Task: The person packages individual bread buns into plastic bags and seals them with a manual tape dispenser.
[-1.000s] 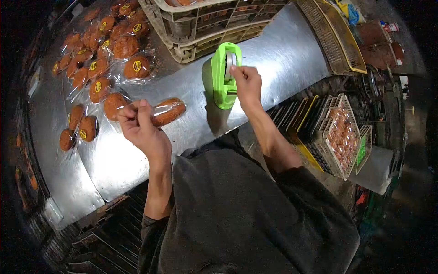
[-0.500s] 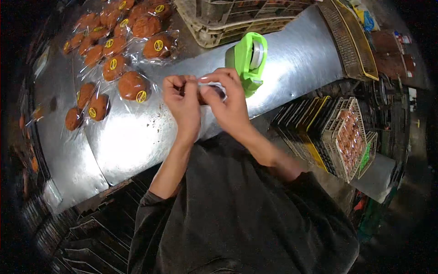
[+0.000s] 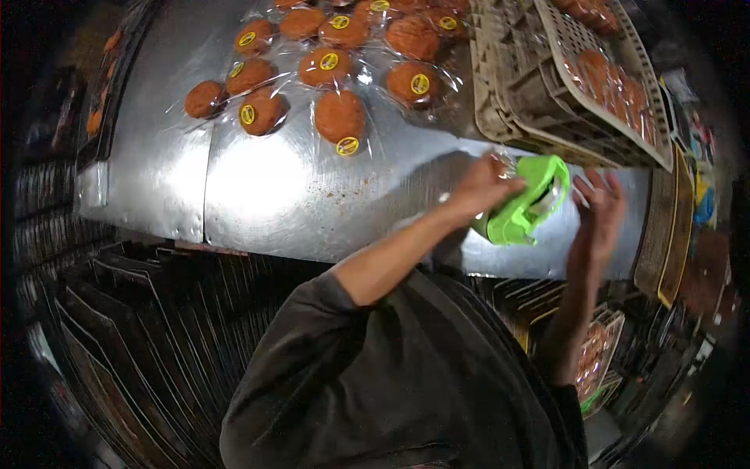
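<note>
Two hands at the bright green plastic tape dispenser (image 3: 525,209): left hand (image 3: 486,186) pinching a crinkly clear wrapper against its top, right hand (image 3: 600,209) spread open at its three o'clock. Dispenser sits on the steel surface (image 3: 266,195); bagged orange-brown buns (image 3: 340,116) lie toward eleven o'clock, beige plastic crates (image 3: 539,94) at twelve. Risk, I'd judge: the blurred wrapper slipping, tape sticking crooked.
</note>
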